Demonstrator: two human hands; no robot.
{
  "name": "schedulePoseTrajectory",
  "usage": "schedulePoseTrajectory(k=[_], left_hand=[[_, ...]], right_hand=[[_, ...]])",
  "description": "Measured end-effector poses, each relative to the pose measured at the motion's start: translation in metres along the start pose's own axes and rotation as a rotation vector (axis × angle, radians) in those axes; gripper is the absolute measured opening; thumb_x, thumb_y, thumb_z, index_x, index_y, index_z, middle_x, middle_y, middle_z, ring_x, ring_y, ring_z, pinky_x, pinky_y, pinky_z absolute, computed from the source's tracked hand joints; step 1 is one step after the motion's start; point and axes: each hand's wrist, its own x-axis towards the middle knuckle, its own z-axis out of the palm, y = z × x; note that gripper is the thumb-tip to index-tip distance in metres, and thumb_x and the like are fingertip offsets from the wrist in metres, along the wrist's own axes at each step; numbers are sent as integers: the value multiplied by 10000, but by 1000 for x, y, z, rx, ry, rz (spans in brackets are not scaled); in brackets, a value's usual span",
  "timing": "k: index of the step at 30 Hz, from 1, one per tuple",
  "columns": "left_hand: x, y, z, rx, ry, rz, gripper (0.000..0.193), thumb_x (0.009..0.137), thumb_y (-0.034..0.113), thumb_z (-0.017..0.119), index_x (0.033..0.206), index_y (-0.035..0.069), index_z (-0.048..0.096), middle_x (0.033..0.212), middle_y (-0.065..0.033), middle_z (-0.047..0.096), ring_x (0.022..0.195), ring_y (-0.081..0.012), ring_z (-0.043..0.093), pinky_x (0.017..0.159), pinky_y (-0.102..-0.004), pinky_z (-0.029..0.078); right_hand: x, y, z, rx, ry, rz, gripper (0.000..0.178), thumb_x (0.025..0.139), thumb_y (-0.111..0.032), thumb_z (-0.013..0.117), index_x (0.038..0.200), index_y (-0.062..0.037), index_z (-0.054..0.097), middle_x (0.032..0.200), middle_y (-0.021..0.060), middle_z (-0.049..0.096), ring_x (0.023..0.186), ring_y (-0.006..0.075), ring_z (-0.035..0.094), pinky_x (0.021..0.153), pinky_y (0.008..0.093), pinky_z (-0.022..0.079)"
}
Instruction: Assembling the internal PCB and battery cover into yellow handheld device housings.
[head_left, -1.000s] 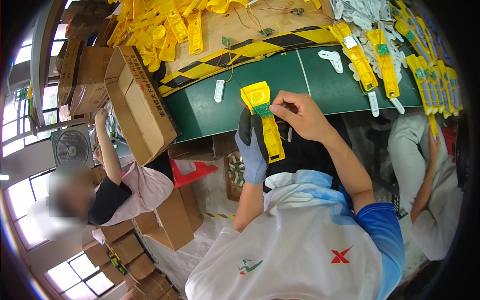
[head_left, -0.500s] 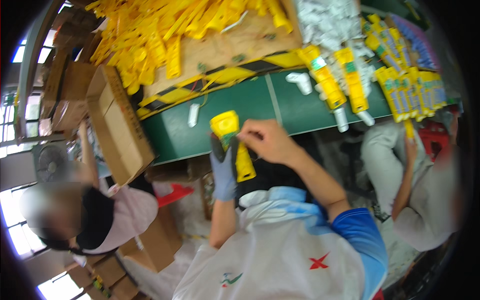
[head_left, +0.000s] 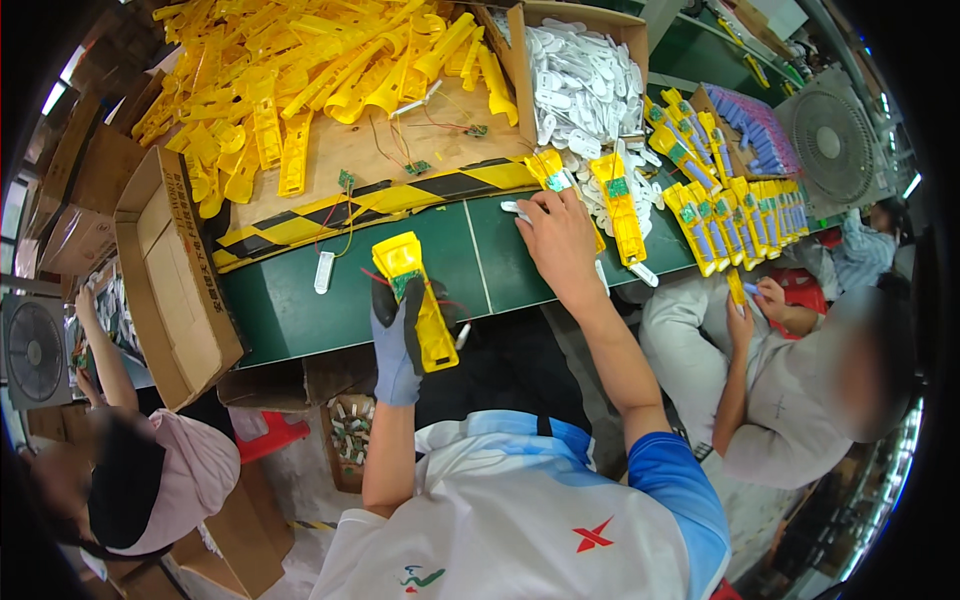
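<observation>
My left hand (head_left: 396,345), in a grey-blue glove with dark fingers, grips a long yellow plastic housing half (head_left: 432,325) above the table's near edge. A small green circuit board (head_left: 405,284) with red wires sits in its upper part, and a small white part (head_left: 463,335) dangles beside it. Bare and stretched forward, my right hand (head_left: 562,240) has its fingers bent down on a white plastic piece (head_left: 514,208) on the green tabletop (head_left: 420,240). Just beyond that hand lies another yellow housing half (head_left: 547,168) with a board, partly hidden by the fingers.
Yellow housing halves (head_left: 290,60) heap up behind a striped ledge (head_left: 380,200). White pieces fill a box (head_left: 585,85); filled yellow housings (head_left: 740,225) line up at right. An open carton (head_left: 165,270) stands left. Co-workers sit on both sides; the right one (head_left: 800,390) handles a yellow housing.
My right hand has left the housing in my left hand and reached forward and right to the white piece. My view has shifted to the right. The left hand keeps its grip.
</observation>
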Motion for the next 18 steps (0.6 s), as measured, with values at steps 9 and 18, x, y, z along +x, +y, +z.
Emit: schedulePoseTrajectory(k=[9,18], left_hand=[[17,-8,-1,-115,-52,22,318,987,308,581,1201,86,501,909,-98,655,723,-200,674,611,-319,552],[22,-19,-2,48,-19,207,339,1003,219,562,1285,58,465,1086,-24,568,928,-80,556,766,-246,491]], right_hand=[[8,-37,-7,1016,-368,325,294,897,-52,651,1191,-37,643,835,9,639,732,103,576,703,252,488],[-20,-77,27,1434,-348,419,239,876,34,667,1092,-24,583,938,-7,577,797,36,545,705,177,455]])
